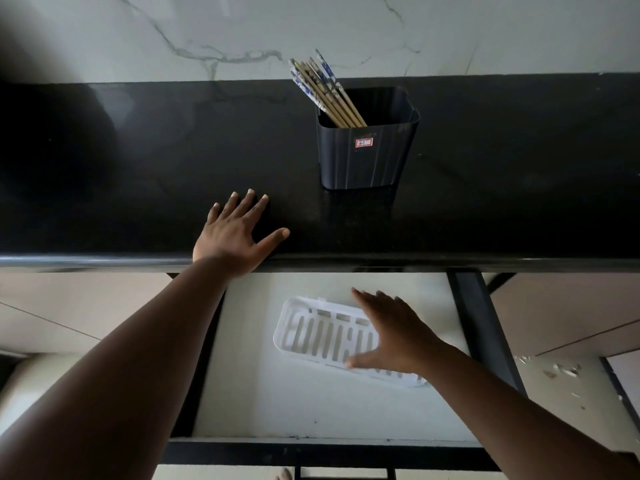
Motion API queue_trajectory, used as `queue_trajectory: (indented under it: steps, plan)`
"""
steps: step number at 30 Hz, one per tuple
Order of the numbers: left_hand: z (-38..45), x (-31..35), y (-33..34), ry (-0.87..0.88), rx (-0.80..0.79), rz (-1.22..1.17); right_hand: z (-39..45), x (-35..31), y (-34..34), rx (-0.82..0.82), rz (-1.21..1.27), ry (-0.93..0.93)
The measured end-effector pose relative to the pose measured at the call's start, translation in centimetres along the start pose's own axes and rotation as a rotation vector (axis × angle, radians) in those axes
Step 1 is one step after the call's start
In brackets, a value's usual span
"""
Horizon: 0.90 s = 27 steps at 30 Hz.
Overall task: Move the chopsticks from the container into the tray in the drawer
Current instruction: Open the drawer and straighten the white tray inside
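Note:
Several wooden chopsticks (322, 88) with blue-and-white patterned tops lean to the left inside a dark grey plastic container (367, 157) on the black countertop. Below, the drawer is pulled out, and a white slotted tray (311, 330) lies on its pale floor. My left hand (235, 233) rests flat on the counter's front edge, fingers spread, holding nothing. My right hand (394, 334) hovers over the right end of the tray with fingers apart, covering that part of it; I cannot tell whether it touches the tray.
The black countertop (502, 188) runs the full width, backed by a white marble-look wall (173, 29). The drawer has dark side rails (481, 327) and a dark front edge (311, 452). Tiled floor shows on both sides.

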<state>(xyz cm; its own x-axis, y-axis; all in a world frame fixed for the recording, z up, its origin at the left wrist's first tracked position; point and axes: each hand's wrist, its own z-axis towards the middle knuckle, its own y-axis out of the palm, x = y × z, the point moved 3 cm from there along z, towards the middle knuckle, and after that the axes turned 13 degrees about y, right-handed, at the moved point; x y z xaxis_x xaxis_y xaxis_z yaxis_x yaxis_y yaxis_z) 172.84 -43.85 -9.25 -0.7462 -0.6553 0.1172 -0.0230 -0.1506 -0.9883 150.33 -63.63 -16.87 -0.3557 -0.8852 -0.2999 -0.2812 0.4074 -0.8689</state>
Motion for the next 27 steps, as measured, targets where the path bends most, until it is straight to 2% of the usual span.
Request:
queue_trajectory:
  steps: [3, 5, 7, 9, 10, 12, 14, 16, 20, 27]
  plan:
    - [-0.4, 0.6, -0.3, 0.040, 0.082, 0.083, -1.7, 1.9, -1.1, 0.157, 0.398, 0.296]
    - [-1.9, 1.5, -0.4, 0.134, 0.230, 0.053, -2.5, 3.3, -0.7, 0.115, 0.637, 0.573]
    - [-5.0, 3.3, 0.7, 0.328, 0.323, -0.114, -2.9, 4.1, 0.1, 0.037, 0.847, 0.789]
    - [-8.7, 5.2, 3.2, 0.484, 0.248, -0.302, -2.9, 4.2, 0.6, -0.017, 0.978, 0.889]
    - [-9.9, 5.8, 4.5, 0.457, 0.146, -0.412, -2.9, 4.1, 0.6, -0.028, 1.032, 0.911]
    - [-10.9, 6.5, 6.5, 0.203, -0.061, -0.669, -2.9, 3.9, 0.5, -0.031, 1.145, 0.963]
    - [-10.1, 6.5, 7.9, -0.158, -0.157, -0.983, -3.0, 3.8, 0.4, -0.030, 1.235, 1.031]
    - [-8.7, 6.4, 8.5, -0.408, -0.233, -1.257, -3.2, 3.9, 0.3, -0.039, 1.260, 1.096]
    - [-8.0, 5.9, 8.9, -0.576, -0.391, -1.493, -3.5, 3.3, 0.2, -0.088, 1.301, 1.112]
    - [-11.6, 4.0, 9.1, -0.739, -0.379, -1.621, -3.8, 2.2, 0.4, -0.144, 1.283, 1.034]
